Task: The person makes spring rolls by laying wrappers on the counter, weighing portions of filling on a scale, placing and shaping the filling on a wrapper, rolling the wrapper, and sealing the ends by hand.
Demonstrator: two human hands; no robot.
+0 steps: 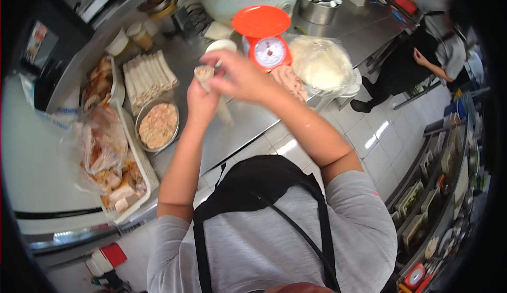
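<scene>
My left hand [202, 100] is closed around the base of a small dumpling [204, 73], whose pale wrapper stands upright with pinkish filling at its top. My right hand [240, 75] reaches over from the right, its curled, slightly blurred fingers beside the wrapper. Something small and greyish shows between those fingers, too unclear to name. Left of my hands sits a round metal bowl [158, 125] of minced filling. Behind the bowl lies a row of stacked pale wrappers [150, 78]. A white bowl [221, 46] stands just beyond my hands, partly hidden by the right one.
An orange kitchen scale [270, 52] stands behind my right hand. Beside it are a bag of white dough-like food [321, 63] and pinkish meat [288, 81]. A white tray [151, 179] with bagged food lines the left. Another person [417, 55] is at the right.
</scene>
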